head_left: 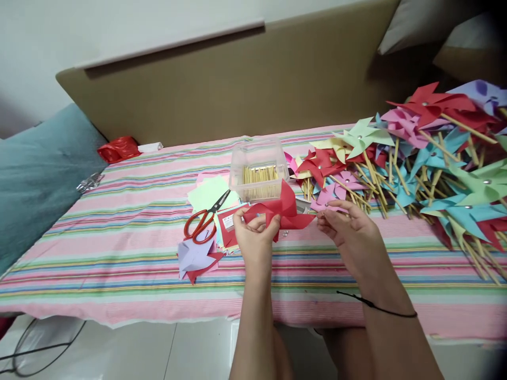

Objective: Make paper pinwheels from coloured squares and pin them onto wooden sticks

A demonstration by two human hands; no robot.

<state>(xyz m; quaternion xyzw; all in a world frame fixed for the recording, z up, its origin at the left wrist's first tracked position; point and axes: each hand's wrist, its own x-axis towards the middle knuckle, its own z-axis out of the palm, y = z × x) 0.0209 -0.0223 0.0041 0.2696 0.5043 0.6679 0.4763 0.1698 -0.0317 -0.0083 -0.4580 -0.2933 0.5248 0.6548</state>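
Observation:
My left hand grips a red paper pinwheel, thumb in front, its folded blades fanning up and to the right. Just off the tip of the rightmost blade, my right hand has thumb and forefinger pinched together; whatever lies between them is too small to make out. Behind the pinwheel stands a clear plastic box of short wooden sticks. Small shiny pieces lie on the cloth just below the pinwheel.
Red-handled scissors rest across coloured paper sheets. Nearer lie cut purple and red paper pieces. A big heap of finished pinwheels fills the right side. Striped cloth covers the surface; a red plastic bag sits far left.

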